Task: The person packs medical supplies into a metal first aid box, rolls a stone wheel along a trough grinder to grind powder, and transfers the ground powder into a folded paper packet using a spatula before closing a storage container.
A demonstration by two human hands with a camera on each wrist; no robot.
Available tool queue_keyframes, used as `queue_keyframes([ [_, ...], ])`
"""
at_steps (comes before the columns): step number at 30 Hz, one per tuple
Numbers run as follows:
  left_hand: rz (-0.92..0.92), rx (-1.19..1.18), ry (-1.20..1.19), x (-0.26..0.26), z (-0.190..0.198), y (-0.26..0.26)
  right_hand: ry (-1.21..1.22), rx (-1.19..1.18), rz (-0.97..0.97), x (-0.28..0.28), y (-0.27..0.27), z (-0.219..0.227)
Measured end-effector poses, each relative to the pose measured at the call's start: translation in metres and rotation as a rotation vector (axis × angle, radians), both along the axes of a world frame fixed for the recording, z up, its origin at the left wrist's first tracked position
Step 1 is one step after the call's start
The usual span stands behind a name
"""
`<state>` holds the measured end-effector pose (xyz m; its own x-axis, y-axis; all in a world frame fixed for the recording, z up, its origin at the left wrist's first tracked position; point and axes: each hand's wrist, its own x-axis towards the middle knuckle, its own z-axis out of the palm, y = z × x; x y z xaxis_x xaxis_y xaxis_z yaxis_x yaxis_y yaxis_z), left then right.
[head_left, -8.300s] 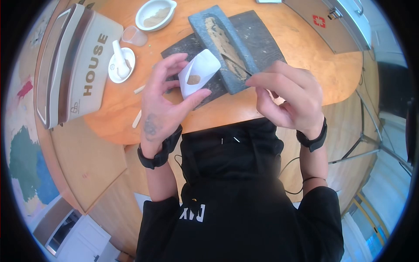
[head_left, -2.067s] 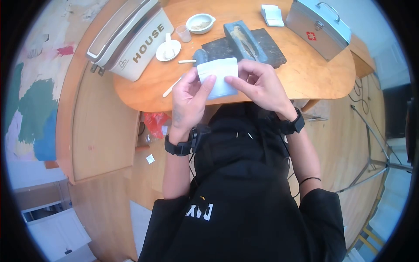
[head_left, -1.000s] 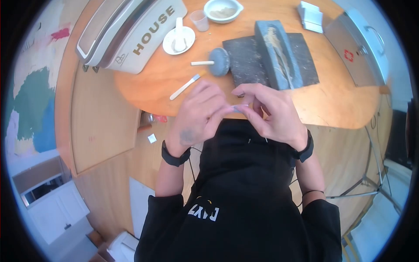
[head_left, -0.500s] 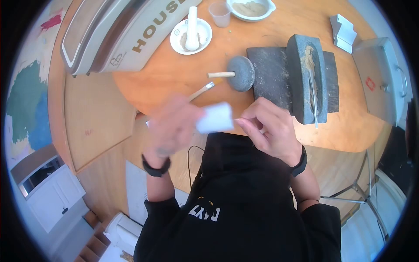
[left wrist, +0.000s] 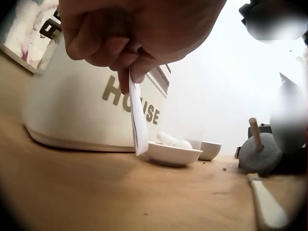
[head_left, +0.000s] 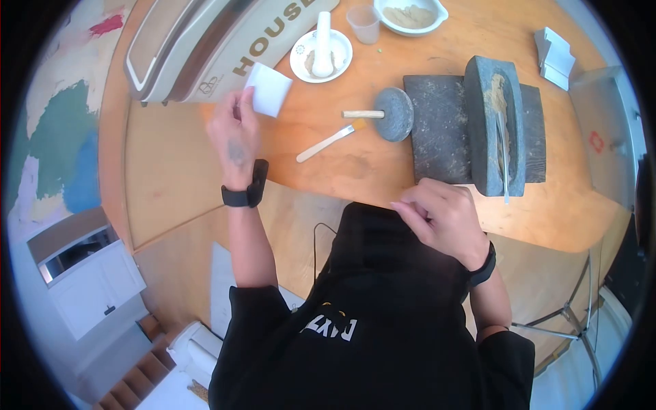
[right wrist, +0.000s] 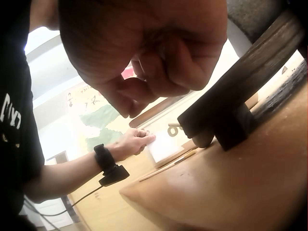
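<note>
The left hand (head_left: 234, 137) pinches a folded white paper packet (head_left: 271, 90) by its edge, over the table's left part beside the HOUSE box. Seen from the left wrist, the packet (left wrist: 138, 118) hangs edge-on from the thumb and fingers, just above the table and beside the white dish (left wrist: 173, 155). The right hand (head_left: 447, 217) is at the table's front edge, below the dark board (head_left: 437, 130), its fingers curled with thumb and fingertip close together and nothing seen between them. A grey stone trough (head_left: 478, 130) holding brown powder and a thin metal tool lies on the board.
A stone wheel with a wooden handle (head_left: 394, 115) and a brush (head_left: 326, 145) lie mid-table. Behind are a dish with pestle (head_left: 321, 56), a plastic cup (head_left: 364, 24) and a bowl of powder (head_left: 411, 16). White papers (head_left: 554, 59) and a metal case (head_left: 601, 137) are at right.
The packet, earlier open with powder in it, is now folded flat. Both hands held it; the right has let go, and the left has carried it leftward. The metal tool has left the right hand for the trough.
</note>
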<state>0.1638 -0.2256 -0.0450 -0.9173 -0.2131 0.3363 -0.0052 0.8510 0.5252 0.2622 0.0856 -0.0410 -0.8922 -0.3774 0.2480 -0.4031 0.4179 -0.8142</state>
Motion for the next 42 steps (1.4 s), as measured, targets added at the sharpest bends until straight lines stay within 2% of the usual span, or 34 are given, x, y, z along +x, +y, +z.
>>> queue_keyframes([
  [2,0.051,-0.201,0.136,-0.004,-0.002,-0.006,0.002,-0.003,-0.001,0.004,0.005,-0.002],
  [3,0.05,-0.212,0.148,-0.005,-0.002,-0.007,-0.002,0.008,-0.002,0.005,0.007,-0.003],
  [5,0.04,-0.262,0.053,-0.008,-0.003,-0.008,0.005,0.001,-0.004,0.009,0.01,-0.005],
  [9,-0.025,-0.197,0.154,-0.013,-0.009,-0.019,-0.005,0.034,-0.024,0.023,0.024,-0.007],
  [12,-0.034,-0.106,0.144,-0.017,-0.011,-0.023,-0.002,0.058,-0.048,0.037,0.035,-0.005],
  [14,-0.009,-0.205,0.086,-0.019,-0.013,-0.021,0.008,0.075,-0.064,0.047,0.043,-0.005],
  [15,-0.023,-0.2,0.107,-0.019,-0.014,-0.019,-0.004,0.09,-0.065,0.052,0.047,-0.005],
  [17,0.018,-0.338,0.158,-0.016,-0.018,-0.016,0.004,0.103,-0.094,0.063,0.055,-0.005],
  [18,0.007,-0.331,0.178,-0.015,-0.02,-0.016,-0.004,0.113,-0.107,0.067,0.059,-0.005],
  [20,0.14,-0.27,0.101,-0.013,-0.023,-0.015,-0.006,0.112,-0.127,0.078,0.067,-0.008],
  [21,0.121,-0.259,0.114,-0.012,-0.021,-0.014,-0.028,0.105,-0.13,0.083,0.072,-0.009],
  [23,0.208,-0.228,0.094,-0.006,-0.018,-0.016,-0.025,0.099,-0.175,0.093,0.08,-0.01],
  [29,0.068,-0.167,0.199,0.022,-0.026,-0.018,-0.032,0.11,-0.248,0.099,0.101,-0.009],
  [32,0.008,-0.122,0.209,0.052,-0.042,0.001,0.077,0.173,-0.418,0.086,0.109,0.009],
  [34,-0.043,-0.078,0.225,0.068,-0.055,0.017,0.042,0.15,-0.488,0.07,0.106,0.026],
  [35,-0.041,-0.073,0.222,0.075,-0.061,0.023,0.011,0.121,-0.561,0.062,0.103,0.032],
  [37,-0.024,-0.021,0.137,0.084,-0.068,0.036,0.012,0.164,-0.587,0.046,0.096,0.037],
  [42,0.033,0.068,0.145,0.084,-0.073,0.04,0.04,0.315,-0.629,0.026,0.09,0.032],
])
